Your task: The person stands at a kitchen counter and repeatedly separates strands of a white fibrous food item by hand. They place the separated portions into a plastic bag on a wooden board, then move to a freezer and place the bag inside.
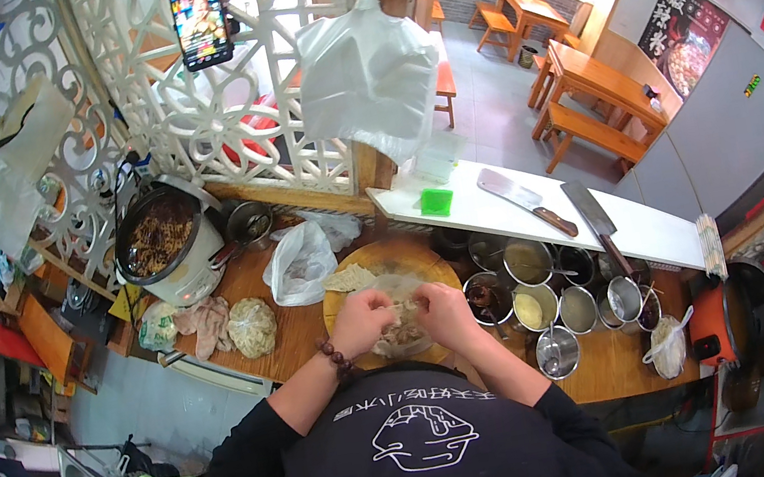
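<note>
A clear plastic bag [402, 337] with pale shredded food in it rests on a round wooden chopping board [434, 256]. My left hand [363, 320], with a beaded bracelet at the wrist, pinches the bag's rim on the left. My right hand [446, 311] pinches the rim on the right. Behind my left hand, a flat pale piece of food [348, 278] lies on the board. A tied clear bag of pale food [252, 327] and an opened white plastic bag [300, 263] are on the wooden counter further left.
A rice cooker [163, 245] with brown food stands at the back left. Right of the board are several metal pots, one with yellow contents [535, 307]. Two cleavers [510, 188] [590, 211] and a green box [436, 202] lie on the white shelf. White plastic bags [366, 74] hang above.
</note>
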A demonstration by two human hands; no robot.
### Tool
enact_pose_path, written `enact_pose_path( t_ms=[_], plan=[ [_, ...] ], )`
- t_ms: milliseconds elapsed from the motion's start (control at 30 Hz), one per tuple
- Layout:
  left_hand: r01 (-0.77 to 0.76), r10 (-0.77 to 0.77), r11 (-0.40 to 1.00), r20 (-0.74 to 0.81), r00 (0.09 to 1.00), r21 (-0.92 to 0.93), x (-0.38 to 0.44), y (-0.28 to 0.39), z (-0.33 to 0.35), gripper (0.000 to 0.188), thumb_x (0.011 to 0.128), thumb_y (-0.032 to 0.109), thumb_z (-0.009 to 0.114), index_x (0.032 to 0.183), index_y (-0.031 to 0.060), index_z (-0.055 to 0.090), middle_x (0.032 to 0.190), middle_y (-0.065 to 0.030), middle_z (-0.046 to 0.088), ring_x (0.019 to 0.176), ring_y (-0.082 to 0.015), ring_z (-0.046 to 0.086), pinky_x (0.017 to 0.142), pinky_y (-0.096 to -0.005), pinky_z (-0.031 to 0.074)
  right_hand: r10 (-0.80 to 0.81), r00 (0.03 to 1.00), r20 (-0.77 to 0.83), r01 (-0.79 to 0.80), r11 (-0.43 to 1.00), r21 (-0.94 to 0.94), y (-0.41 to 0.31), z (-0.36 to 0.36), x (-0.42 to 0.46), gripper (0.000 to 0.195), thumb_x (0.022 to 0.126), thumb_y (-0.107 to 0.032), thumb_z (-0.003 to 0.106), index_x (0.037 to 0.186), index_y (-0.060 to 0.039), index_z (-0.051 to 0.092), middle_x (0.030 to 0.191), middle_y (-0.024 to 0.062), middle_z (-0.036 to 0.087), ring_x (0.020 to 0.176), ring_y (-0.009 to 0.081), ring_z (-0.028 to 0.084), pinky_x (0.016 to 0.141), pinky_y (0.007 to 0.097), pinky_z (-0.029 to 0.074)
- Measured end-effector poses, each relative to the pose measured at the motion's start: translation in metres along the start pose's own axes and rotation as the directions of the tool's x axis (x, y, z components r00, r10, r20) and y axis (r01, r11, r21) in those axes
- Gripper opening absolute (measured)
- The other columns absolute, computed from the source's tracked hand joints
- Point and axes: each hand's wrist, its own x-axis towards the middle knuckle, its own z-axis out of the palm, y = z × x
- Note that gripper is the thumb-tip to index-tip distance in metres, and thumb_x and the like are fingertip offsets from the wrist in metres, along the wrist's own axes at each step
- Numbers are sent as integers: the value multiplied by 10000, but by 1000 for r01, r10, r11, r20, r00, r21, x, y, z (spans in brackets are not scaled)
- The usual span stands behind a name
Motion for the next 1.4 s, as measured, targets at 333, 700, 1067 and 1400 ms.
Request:
enact_pose_path(
  t_ms=[333,700,1067,1400],
  plan=[
    [130,-111,970,105,988,-204,-5,16,-1,175,914,104,780,1018,-6,692,848,-43,712,688,-105,657,627,-252,539,-22,979,203,-22,977,214,-4,-7,-1,240,882,-153,746,1097,-49,762,987,178,759,896,296,740,809,400,578],
    [-160,180,940,-41,983,302,-8,15,10,184,877,153,772,928,-15,716,832,-106,734,725,-181,690,670,-318,551,126,992,25,-129,977,171,-5,8,0,187,806,-181,765,875,-11,734,816,179,739,764,322,725,713,421,570],
    [-181,269,852,-112,957,492,-6,22,8,251,887,214,784,948,-11,693,866,-153,730,767,-258,717,687,-386,559,-179,964,-194,189,981,34,12,16,-2,241,830,-171,740,1028,-37,767,895,220,740,893,416,726,806,487,573],
    [48,-33,968,65,997,-247,4,3,6,161,980,108,719,1031,-35,666,884,-82,731,741,-134,714,642,-266,577,58,998,-25,-52,976,212,-6,7,-3,273,852,-189,742,1036,13,744,892,218,746,817,338,747,719,406,573]
  ],
)
